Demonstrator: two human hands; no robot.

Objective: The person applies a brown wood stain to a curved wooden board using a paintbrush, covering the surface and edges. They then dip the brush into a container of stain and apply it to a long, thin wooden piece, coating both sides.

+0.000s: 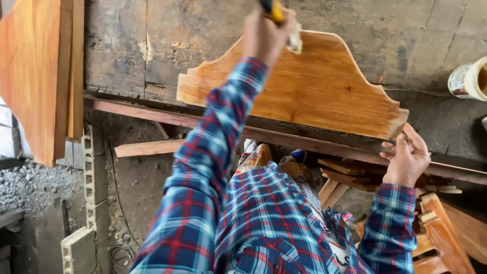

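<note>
I see the shaped wooden panel [304, 89] lying across the bench [122, 50], long axis running upper left to lower right. My right hand [409, 158] grips its lower-right corner; my left hand [266, 33], top centre, clasps a yellow-handled brush [274, 10] at its upper edge.

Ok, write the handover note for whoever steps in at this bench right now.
Left hand: shut on a yellow-handled brush, its pale bristles at the top edge of the shaped wooden panel.
Right hand: gripping the panel's lower right corner, steadying it.
The panel lies on the dark workbench; an open tin sits at far right.
Done: the panel's face looks glossy amber.
Left: cannot tell how much of the edge is coated.
</note>
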